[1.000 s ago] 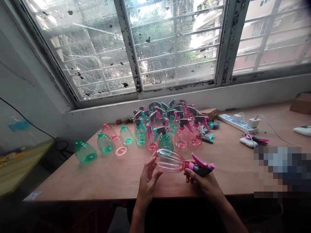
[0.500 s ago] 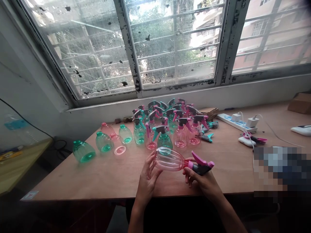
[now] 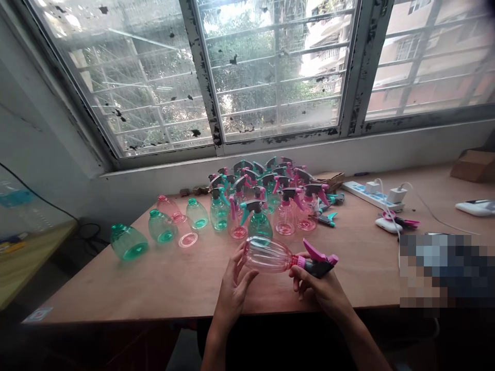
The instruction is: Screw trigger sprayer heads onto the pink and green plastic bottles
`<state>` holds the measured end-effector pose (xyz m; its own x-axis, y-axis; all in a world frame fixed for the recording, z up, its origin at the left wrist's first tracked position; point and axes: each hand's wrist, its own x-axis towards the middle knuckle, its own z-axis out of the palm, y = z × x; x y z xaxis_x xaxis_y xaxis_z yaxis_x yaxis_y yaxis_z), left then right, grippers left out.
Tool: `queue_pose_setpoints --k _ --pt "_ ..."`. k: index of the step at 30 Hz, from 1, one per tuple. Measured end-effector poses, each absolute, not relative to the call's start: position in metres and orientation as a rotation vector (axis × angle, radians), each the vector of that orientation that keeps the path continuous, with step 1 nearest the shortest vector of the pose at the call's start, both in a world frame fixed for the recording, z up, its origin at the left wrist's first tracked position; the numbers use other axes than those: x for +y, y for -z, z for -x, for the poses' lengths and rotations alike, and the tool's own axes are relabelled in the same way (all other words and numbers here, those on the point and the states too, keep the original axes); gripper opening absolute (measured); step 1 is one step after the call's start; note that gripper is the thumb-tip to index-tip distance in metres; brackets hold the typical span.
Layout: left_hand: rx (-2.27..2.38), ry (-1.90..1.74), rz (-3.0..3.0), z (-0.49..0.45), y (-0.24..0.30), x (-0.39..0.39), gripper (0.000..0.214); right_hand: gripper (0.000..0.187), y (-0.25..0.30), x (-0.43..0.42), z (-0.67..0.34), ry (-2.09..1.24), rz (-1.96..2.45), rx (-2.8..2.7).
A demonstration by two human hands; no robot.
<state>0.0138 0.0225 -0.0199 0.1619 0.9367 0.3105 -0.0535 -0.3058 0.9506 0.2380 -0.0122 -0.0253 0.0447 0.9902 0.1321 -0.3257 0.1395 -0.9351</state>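
A clear pink spray bottle [image 3: 268,254] lies sideways in the air above the table's front part, its base to the left. My left hand [image 3: 234,286] grips it around the base end, thumb in front. At the neck, my right hand [image 3: 315,283] has its fingers on the pink collar, where the black and pink trigger head [image 3: 319,259] sits on the bottle. Just behind stands an upright green spray bottle [image 3: 260,224] with a black and teal head. More pink and green spray bottles with heads crowd together behind that one.
Several headless bottles stand at the left, among them a green bottle [image 3: 129,242]. Loose trigger heads [image 3: 328,219] lie right of the crowd. A white power strip [image 3: 373,195] with chargers, a pink-handled tool [image 3: 406,221] and a cardboard box [image 3: 472,165] are farther right.
The view has shifted slightly. Both hands still hold the pink spray bottle in nearly the same pose, and the bottles on the table have not moved.
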Motion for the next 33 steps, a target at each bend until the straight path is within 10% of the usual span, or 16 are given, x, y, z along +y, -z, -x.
queue_pose_setpoints --k 33 --pt "1.007 -1.246 -1.475 -0.0150 0.0194 0.0252 0.050 0.037 0.0322 -0.0099 -0.2368 -1.148 0.962 -1.102"
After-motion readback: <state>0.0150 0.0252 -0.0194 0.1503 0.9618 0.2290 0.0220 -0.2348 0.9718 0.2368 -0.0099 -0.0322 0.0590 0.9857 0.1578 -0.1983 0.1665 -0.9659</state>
